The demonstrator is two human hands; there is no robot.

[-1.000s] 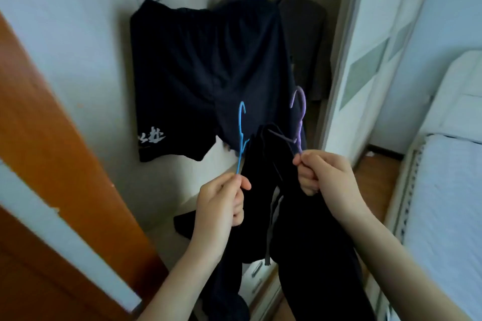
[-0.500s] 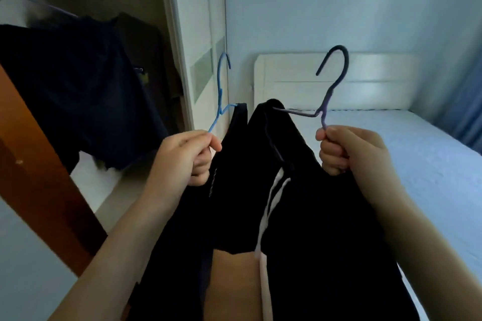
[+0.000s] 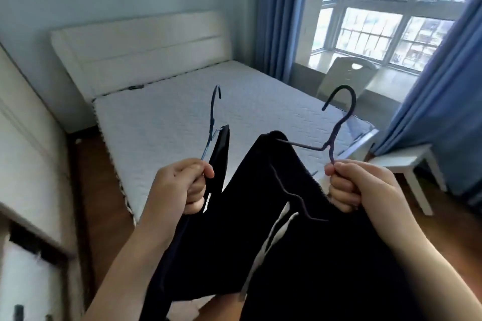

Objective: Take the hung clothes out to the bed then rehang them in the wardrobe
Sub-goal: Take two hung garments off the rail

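Note:
My left hand (image 3: pixel 182 185) grips the neck of a blue hanger (image 3: pixel 212 117), whose hook points up. A dark garment (image 3: pixel 198 237) hangs from it. My right hand (image 3: pixel 357 185) holds a purple hanger (image 3: pixel 339 117) by its neck, and a black garment with white stripes (image 3: pixel 313 255) drapes from it. Both hangers are held in front of me, above the near corner of the bed (image 3: pixel 177 112), a bare white mattress with a cream headboard. The wardrobe is out of view.
A white cabinet (image 3: pixel 23 164) runs along the left. A pale chair (image 3: pixel 347 73) stands by the window beyond the bed. A small white table (image 3: pixel 407 161) sits at the right, next to blue curtains (image 3: pixel 443 101). Wooden floor (image 3: pixel 99 203) shows between bed and cabinet.
The view has swung right, from the wardrobe and its hung shorts to the bed and window. Both hands have kept hold of their hangers and carried the garments along.

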